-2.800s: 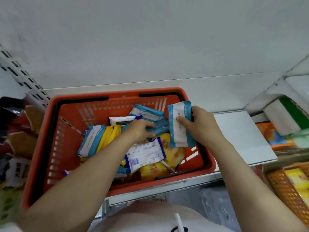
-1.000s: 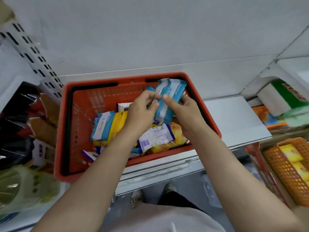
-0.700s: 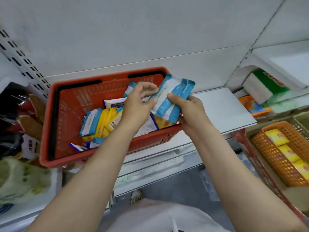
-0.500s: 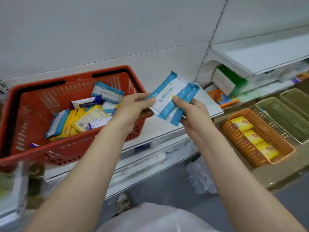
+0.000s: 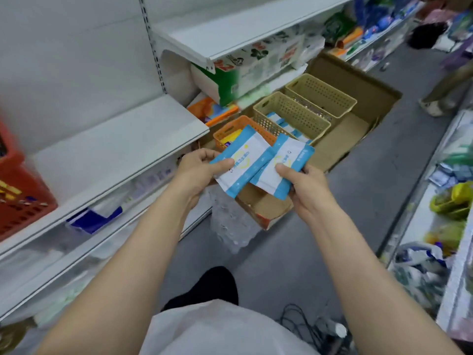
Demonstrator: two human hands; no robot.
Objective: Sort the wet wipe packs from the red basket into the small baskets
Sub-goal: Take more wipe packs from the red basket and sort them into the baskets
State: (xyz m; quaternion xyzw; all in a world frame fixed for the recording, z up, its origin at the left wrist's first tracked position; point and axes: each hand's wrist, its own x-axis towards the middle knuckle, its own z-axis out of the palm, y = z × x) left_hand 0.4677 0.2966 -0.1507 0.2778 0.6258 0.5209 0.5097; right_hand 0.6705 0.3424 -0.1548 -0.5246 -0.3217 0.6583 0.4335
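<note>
Holding two blue-and-white wet wipe packs over the aisle floor, we are partway through a delivery, well short of finished. Our left hand (image 5: pixel 198 168) pinches the near corner of the left pack (image 5: pixel 243 160), thumb on top and fingers underneath. Our right hand (image 5: pixel 305 184) grips the right pack (image 5: pixel 282 166) the same way. The two hands sit close together, and the packs overlap at their inner edges.

Beyond them, in a cardboard box (image 5: pixel 340 134) on the floor, stand the small baskets. The orange basket (image 5: pixel 230 128) already holds something yellow. The nearer beige basket (image 5: pixel 294 115) already holds blue-and-white packs that look like ours, so we judge it the likely home for this pair. The far beige basket (image 5: pixel 322 94) looks bare inside as far as we can see.

The red basket (image 5: pixel 18 196) sits on the shelf (image 5: pixel 122 139) at the left edge, well apart from us. Only a corner shows, with yellow visible inside, so we judge sorting is left there, though we cannot tell how much. Neither pack has reached a basket yet.
</note>
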